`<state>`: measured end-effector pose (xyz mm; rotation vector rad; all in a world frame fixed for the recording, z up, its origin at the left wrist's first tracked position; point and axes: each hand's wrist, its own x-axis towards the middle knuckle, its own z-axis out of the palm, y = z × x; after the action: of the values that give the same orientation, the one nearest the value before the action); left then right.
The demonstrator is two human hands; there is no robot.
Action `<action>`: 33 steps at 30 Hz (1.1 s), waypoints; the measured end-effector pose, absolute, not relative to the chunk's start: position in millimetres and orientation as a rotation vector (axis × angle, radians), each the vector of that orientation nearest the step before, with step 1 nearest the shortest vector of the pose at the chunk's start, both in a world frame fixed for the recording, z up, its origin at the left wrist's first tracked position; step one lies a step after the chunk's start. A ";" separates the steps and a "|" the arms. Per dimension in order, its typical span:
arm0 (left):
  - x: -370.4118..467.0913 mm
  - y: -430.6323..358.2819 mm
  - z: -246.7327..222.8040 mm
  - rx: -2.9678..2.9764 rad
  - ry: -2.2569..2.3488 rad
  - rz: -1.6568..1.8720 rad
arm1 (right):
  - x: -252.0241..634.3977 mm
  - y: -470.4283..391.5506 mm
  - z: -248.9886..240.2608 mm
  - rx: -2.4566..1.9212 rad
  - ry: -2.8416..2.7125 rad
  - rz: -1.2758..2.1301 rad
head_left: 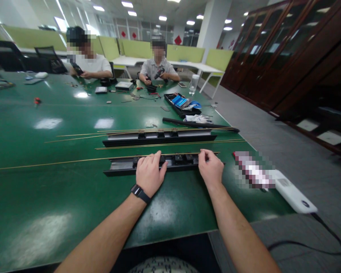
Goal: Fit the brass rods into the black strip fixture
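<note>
Across the middle of the nearer black rail (122,171) lies my left hand (150,170), its thumb and index finger apart and resting over the rail and its black blocks (183,158). The other fingers' tips are partly hidden. A long thin gold-coloured rod (74,162) runs along the rail's far side and extends well past its left end. At the rail's right end my right hand (211,167) is closed in a pinch on this rod. A second black rail (159,140) lies parallel beyond, with more thin gold rods (125,146) beside and over it.
Behind the rails are a black bar (176,122), white gloves (199,118) and a black tray (184,112) with blue packets. A blurred red-edged object (252,170) and a white corded device (294,191) lie right. Two people sit across the green table (88,216).
</note>
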<state>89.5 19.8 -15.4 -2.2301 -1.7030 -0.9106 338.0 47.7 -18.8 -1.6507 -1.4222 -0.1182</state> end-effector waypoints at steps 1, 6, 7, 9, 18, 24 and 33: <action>89.4 19.8 -15.4 -2.229 -1.699 -0.911 | 336.3 47.1 -18.5 -1.623 -1.458 -0.106; 89.5 19.8 -15.6 -2.221 -1.691 -0.902 | 333.5 46.0 -17.3 -1.587 -1.521 -0.086; 89.5 19.8 -15.6 -2.222 -1.692 -0.898 | 334.4 46.3 -17.1 -1.601 -1.503 -0.092; 89.6 20.0 -15.9 -2.227 -1.696 -0.894 | 336.8 47.0 -17.0 -1.639 -1.460 -0.107; 89.5 19.9 -15.0 -2.243 -1.712 -0.899 | 336.3 45.9 -17.0 -1.629 -1.465 -0.071; 90.3 19.5 -14.0 -2.242 -1.728 -0.886 | 338.0 47.5 -17.3 -1.653 -1.483 -0.112; 90.4 19.3 -13.5 -2.231 -1.712 -0.877 | 337.6 45.6 -15.8 -1.625 -1.492 -0.073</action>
<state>90.4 19.3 -13.5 -2.2312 -1.7117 -0.8768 337.6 45.6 -15.8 -1.6245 -1.4922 -0.0730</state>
